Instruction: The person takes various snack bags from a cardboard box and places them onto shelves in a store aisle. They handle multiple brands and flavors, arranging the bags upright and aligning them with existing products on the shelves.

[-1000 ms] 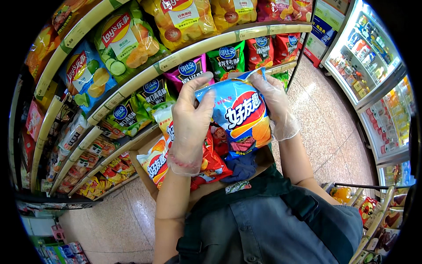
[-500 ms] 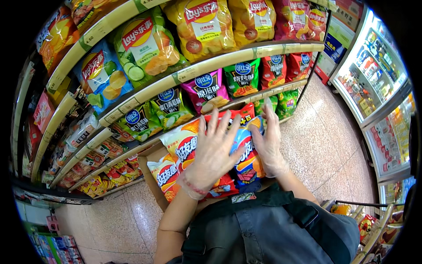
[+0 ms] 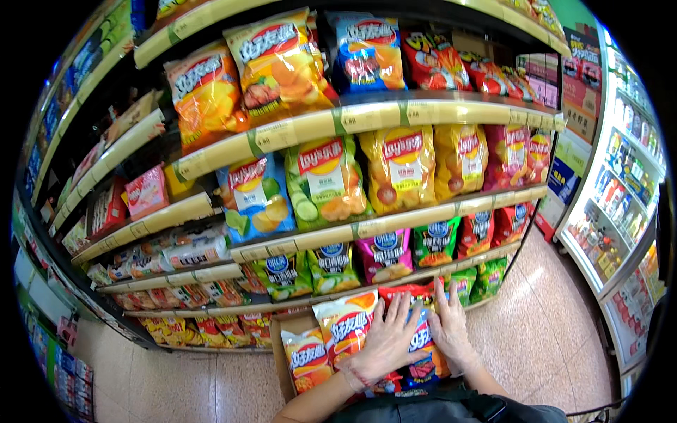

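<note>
An open cardboard box [image 3: 283, 370] in front of my body is filled with upright bags of chips. My left hand [image 3: 384, 342], in a thin clear glove, lies across the bags with its fingers stretched out. Under its fingertips and beside them stands a blue-and-orange chip bag [image 3: 425, 361]. My right hand [image 3: 451, 331], gloved too, rests with extended fingers along the right side of that bag. Left of my hands are a white-and-orange chip bag [image 3: 345, 317] and a smaller orange chip bag [image 3: 307, 358]. Behind my fingers a red bag [image 3: 415, 290] shows partly.
Ahead rises a tiered shelf [image 3: 296, 135] packed with chip bags. Its upper row holds an orange chip bag [image 3: 206, 92], a yellow chip bag [image 3: 278, 67] and a blue chip bag [image 3: 368, 56]. A lit drinks fridge [image 3: 620, 176] stands right, beyond the tiled floor [image 3: 525, 331].
The view has tilted up, bringing the upper shelf row into sight and the box lower in the picture. Both hands stay on the bags, my left fingers less spread.
</note>
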Demonstrator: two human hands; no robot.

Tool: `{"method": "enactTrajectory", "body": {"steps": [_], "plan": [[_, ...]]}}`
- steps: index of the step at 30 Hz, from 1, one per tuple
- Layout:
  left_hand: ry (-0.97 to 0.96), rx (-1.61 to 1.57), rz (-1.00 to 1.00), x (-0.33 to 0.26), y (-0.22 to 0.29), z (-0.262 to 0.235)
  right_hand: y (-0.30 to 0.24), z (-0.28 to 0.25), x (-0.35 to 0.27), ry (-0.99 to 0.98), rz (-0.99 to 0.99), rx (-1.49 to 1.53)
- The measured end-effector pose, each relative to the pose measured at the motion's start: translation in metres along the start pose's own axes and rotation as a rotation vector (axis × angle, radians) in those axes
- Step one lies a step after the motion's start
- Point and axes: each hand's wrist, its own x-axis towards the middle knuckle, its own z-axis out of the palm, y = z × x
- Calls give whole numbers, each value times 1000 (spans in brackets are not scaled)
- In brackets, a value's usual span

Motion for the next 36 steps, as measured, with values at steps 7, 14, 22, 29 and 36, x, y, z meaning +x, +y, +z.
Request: {"method": "enactTrajectory", "body": {"steps": [7,14,22,29,36], "plan": [[619,-51,33,28,-53,-100,-47,-61,87,266,-187,118],[1158,142,-95,76,-126,-239,-175,-115,204,333,-467,531],[1023,334,-348,95,-159,-268,-245,-92,306,228,-347,274],[1063,161,-266,101,-155,-274,-241,-75,340,222,-368,531],[1132,109,-184,108,-150,-284,-238,-93,353,126,-466,1011]]}}
